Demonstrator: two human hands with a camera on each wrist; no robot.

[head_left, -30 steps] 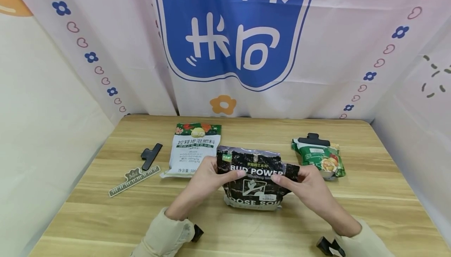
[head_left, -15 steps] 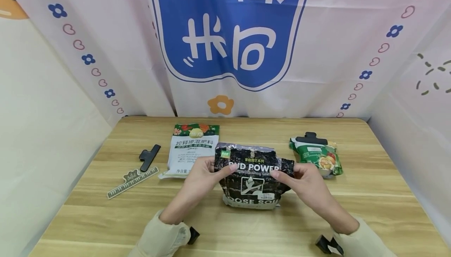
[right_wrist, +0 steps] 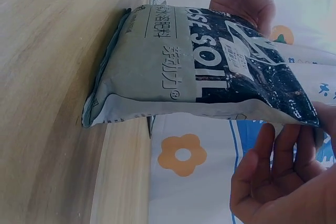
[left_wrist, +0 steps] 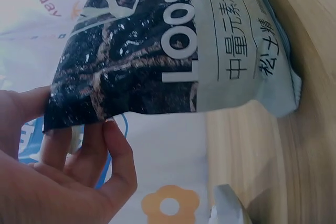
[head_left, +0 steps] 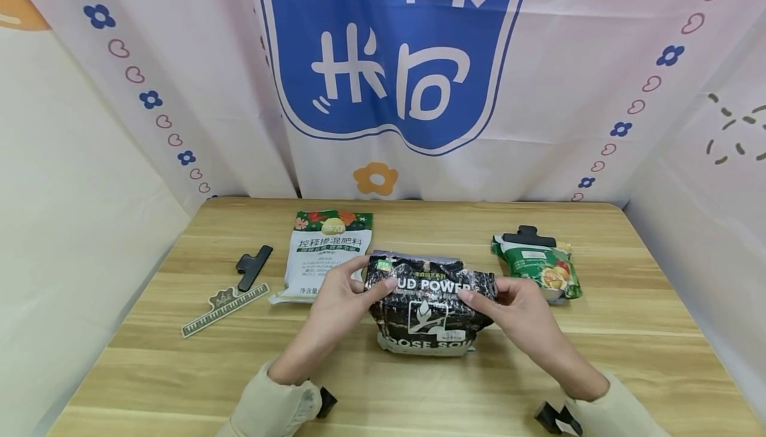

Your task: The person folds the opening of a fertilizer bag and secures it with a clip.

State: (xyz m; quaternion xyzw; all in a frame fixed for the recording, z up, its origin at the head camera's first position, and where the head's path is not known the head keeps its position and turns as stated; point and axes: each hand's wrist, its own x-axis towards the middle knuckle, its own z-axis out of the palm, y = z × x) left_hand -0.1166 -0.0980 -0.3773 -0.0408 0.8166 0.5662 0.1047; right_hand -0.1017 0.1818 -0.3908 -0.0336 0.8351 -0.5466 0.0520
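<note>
A black and grey bag of soil (head_left: 427, 314), printed "BUD POWER" and "LOOSE SOIL", stands on its lower edge at mid-table. My left hand (head_left: 335, 304) pinches its upper left side, thumb on the printed front and fingers behind. On the upper right side my right hand (head_left: 529, 307) has the same kind of pinch. The left wrist view shows the left thumb and fingers at a corner of the soil bag (left_wrist: 126, 66). From the right wrist, the bag's grey lower part (right_wrist: 152, 61) meets the wooden table, and the right fingers curl below its dark end.
Behind the left hand lies a white and green fertilizer bag (head_left: 329, 254). Left of it are a black bag clip (head_left: 254, 267) and a bear-topped strip with piano keys (head_left: 224, 310). A green packet (head_left: 538, 267), clamped by another black clip (head_left: 529, 239), lies at right. A printed curtain (head_left: 538, 124) hangs behind.
The soil bag's top edge has risen slightly, then dipped again, with both hands keeping their hold. Its right side has drawn in a little toward the middle. The other items have stayed put.
</note>
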